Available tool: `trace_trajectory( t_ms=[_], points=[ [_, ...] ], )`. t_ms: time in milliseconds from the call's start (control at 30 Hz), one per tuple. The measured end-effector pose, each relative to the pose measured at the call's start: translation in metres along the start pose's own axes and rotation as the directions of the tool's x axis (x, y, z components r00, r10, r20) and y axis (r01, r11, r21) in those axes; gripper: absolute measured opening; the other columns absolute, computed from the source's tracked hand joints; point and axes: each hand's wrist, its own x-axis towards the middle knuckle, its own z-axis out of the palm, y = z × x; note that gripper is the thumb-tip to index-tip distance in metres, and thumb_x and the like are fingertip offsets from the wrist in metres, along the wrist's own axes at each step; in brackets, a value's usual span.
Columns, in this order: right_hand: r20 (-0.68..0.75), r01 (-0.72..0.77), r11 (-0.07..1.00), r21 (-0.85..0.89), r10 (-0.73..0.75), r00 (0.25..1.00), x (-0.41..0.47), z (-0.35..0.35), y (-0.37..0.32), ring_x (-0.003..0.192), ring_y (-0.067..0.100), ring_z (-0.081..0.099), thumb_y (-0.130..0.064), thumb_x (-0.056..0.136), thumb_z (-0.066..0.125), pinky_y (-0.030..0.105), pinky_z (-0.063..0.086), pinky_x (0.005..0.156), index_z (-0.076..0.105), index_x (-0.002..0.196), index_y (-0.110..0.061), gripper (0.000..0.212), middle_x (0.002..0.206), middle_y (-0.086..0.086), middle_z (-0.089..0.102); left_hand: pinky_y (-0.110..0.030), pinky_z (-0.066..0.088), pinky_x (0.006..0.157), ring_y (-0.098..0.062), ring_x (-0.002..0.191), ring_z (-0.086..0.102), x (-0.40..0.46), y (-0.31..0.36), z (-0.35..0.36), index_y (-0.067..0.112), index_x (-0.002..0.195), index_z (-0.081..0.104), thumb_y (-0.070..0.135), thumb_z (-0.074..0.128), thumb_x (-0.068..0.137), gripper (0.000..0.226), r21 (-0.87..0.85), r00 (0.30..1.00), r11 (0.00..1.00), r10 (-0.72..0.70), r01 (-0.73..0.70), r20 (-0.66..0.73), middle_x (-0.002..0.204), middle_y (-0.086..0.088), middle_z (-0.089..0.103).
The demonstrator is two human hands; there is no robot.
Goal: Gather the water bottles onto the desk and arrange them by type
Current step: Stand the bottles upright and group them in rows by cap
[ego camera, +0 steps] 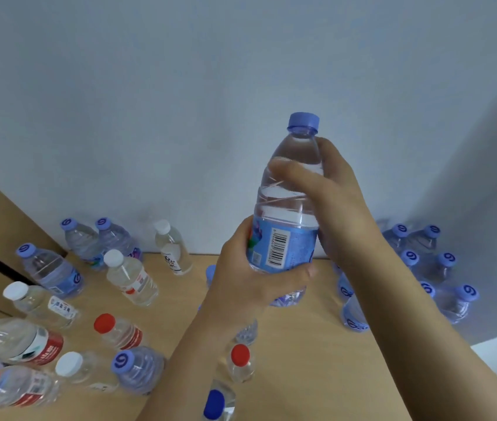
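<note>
I hold a clear water bottle with a light-blue cap and blue label upright, high above the wooden desk. My left hand grips its labelled lower part from the left. My right hand wraps its upper body from the right. Several blue-capped bottles of the same kind stand grouped at the desk's right, against the wall. Mixed bottles stand on the left: blue-capped, white-capped and red-capped.
A small red-capped bottle and a dark-blue-capped bottle stand under my left forearm. A grey wall closes the desk's far side. A wooden panel rises at the left. The desk's right edge runs diagonally at lower right.
</note>
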Motion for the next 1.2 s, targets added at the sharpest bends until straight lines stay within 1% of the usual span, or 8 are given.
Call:
trace_trajectory(
  t_ms=[133, 400, 567, 700, 833, 933, 1000, 1200],
  points=[
    [-0.082, 0.025, 0.999, -0.035, -0.028, 0.996, -0.006, -0.009, -0.002, 0.078, 0.017, 0.072, -0.014, 0.077, 0.08, 0.029, 0.059, 0.064, 0.059, 0.106, -0.01, 0.036, 0.088, -0.003, 0.069, -0.011, 0.052, 0.071, -0.001, 0.095, 0.068, 0.0, 0.0, 0.017, 0.023, 0.118, 0.056, 0.002, 0.088, 0.066, 0.064, 0.04, 0.998, 0.997, 0.064, -0.063, -0.02, 0.099, 0.02, 0.07],
    [0.067, -0.033, 0.977, 0.213, 0.019, 0.998, -0.008, -0.037, -0.012, 0.093, 0.042, 0.069, -0.006, 0.076, 0.067, 0.043, 0.06, 0.078, 0.064, 0.101, -0.01, 0.026, 0.098, 0.016, 0.068, -0.027, 0.057, 0.073, -0.019, 0.09, 0.073, 0.004, 0.003, 0.02, 0.021, 0.106, 0.07, 0.026, 0.083, 0.056, 0.051, -0.17, 0.956, 0.975, -0.093, 0.144, 0.277, 0.097, -0.005, 0.075],
    [-0.116, 0.026, 0.999, -0.04, -0.031, 0.993, -0.011, -0.038, -0.014, 0.079, 0.016, 0.073, -0.025, 0.072, 0.081, 0.028, 0.059, 0.067, 0.063, 0.103, -0.014, 0.038, 0.089, -0.001, 0.072, -0.017, 0.055, 0.066, -0.009, 0.086, 0.073, 0.003, 0.007, 0.037, 0.019, 0.108, 0.065, 0.004, 0.089, 0.064, 0.052, -0.082, 0.996, 0.996, -0.013, 0.02, 0.089, 0.094, 0.005, 0.075],
    [-0.177, 0.046, 0.995, -0.093, -0.062, 0.982, -0.011, -0.039, -0.014, 0.076, 0.015, 0.071, -0.015, 0.072, 0.084, 0.03, 0.059, 0.067, 0.062, 0.098, -0.016, 0.034, 0.088, -0.002, 0.071, -0.016, 0.055, 0.064, -0.007, 0.085, 0.072, 0.004, 0.003, 0.047, 0.02, 0.109, 0.063, 0.002, 0.089, 0.064, 0.055, -0.058, 0.998, 0.998, 0.001, 0.002, 0.065, 0.094, 0.009, 0.075],
    [-0.063, 0.042, 0.998, 0.05, -0.039, 0.997, -0.009, -0.047, -0.019, 0.073, 0.021, 0.068, -0.012, 0.068, 0.075, 0.034, 0.058, 0.066, 0.064, 0.099, -0.007, 0.033, 0.082, 0.002, 0.068, -0.022, 0.054, 0.062, -0.016, 0.073, 0.068, 0.015, 0.004, 0.038, 0.018, 0.092, 0.072, 0.019, 0.084, 0.059, 0.035, -0.19, 0.95, 0.973, -0.069, 0.132, 0.306, 0.084, -0.002, 0.073],
    [0.001, 0.05, 0.993, 0.104, -0.051, 0.999, -0.007, -0.053, -0.019, 0.083, 0.032, 0.068, -0.01, 0.071, 0.071, 0.045, 0.06, 0.076, 0.064, 0.102, -0.009, 0.032, 0.091, 0.013, 0.067, -0.025, 0.055, 0.063, -0.018, 0.079, 0.071, 0.023, 0.004, 0.033, 0.01, 0.102, 0.071, 0.017, 0.081, 0.061, 0.043, -0.24, 0.91, 0.95, -0.092, 0.202, 0.404, 0.091, -0.008, 0.073],
    [0.005, 0.055, 0.995, 0.085, -0.055, 0.998, -0.006, -0.054, -0.019, 0.089, 0.037, 0.069, -0.013, 0.073, 0.071, 0.047, 0.06, 0.079, 0.064, 0.103, -0.009, 0.031, 0.099, 0.02, 0.068, -0.025, 0.056, 0.068, -0.019, 0.086, 0.072, 0.024, 0.003, 0.035, 0.016, 0.101, 0.073, 0.018, 0.082, 0.058, 0.044, -0.243, 0.926, 0.952, -0.084, 0.183, 0.368, 0.095, -0.007, 0.075],
    [-0.203, 0.042, 0.993, -0.112, -0.064, 0.977, -0.005, -0.05, -0.012, 0.077, 0.013, 0.071, -0.019, 0.074, 0.085, 0.024, 0.058, 0.064, 0.059, 0.109, -0.014, 0.044, 0.095, 0.002, 0.071, -0.011, 0.051, 0.058, 0.0, 0.073, 0.071, 0.02, 0.004, 0.054, 0.03, 0.092, 0.065, 0.021, 0.085, 0.051, 0.047, 0.035, 1.0, 0.999, -0.029, 0.029, -0.009, 0.082, 0.019, 0.073]
  ],
)
